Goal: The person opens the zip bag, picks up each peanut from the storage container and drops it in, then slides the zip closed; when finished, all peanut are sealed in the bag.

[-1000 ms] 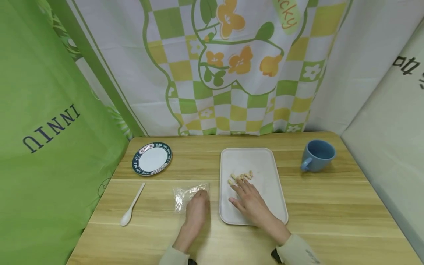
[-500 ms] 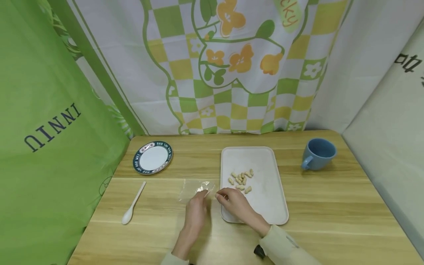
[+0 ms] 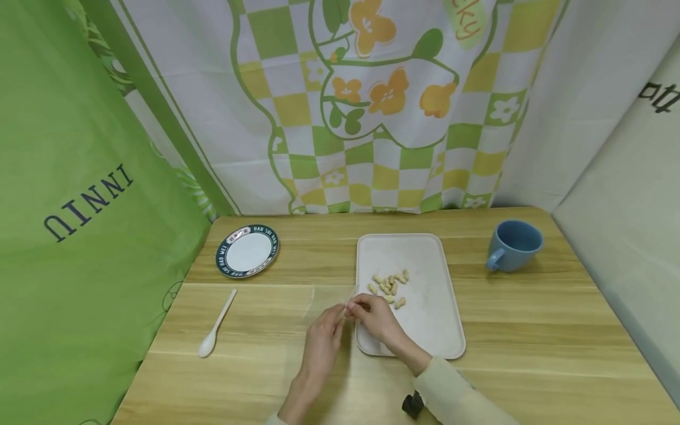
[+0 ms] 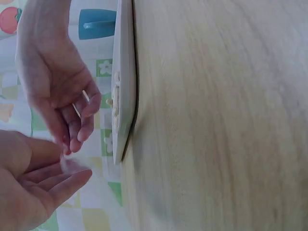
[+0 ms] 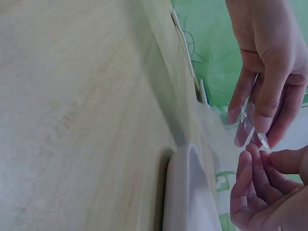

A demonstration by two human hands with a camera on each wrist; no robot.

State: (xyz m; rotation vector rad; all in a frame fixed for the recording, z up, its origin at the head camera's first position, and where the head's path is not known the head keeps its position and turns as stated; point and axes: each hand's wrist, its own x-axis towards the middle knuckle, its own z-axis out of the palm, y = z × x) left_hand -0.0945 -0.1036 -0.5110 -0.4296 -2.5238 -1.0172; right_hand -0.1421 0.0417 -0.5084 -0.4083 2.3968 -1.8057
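A clear plastic bag hangs between the two hands, at the left edge of a white tray. The left hand pinches the bag between thumb and fingers. Close against it, the right hand pinches the bag's edge with thumb and forefinger, its other fingers curled. The right wrist view shows the crinkled film of the bag under the left thumb. Several peanuts in their shells lie loosely grouped on the tray, just beyond the right hand.
A blue mug stands at the back right, handle toward the front left. At the back left lies a plate with a dark green rim, and a white spoon is in front of it. Curtains surround the wooden table.
The right hand has left the peanuts, moved left and taken the bag's edge. The left hand has lifted the bag from the table and shifted slightly right, toward the tray.
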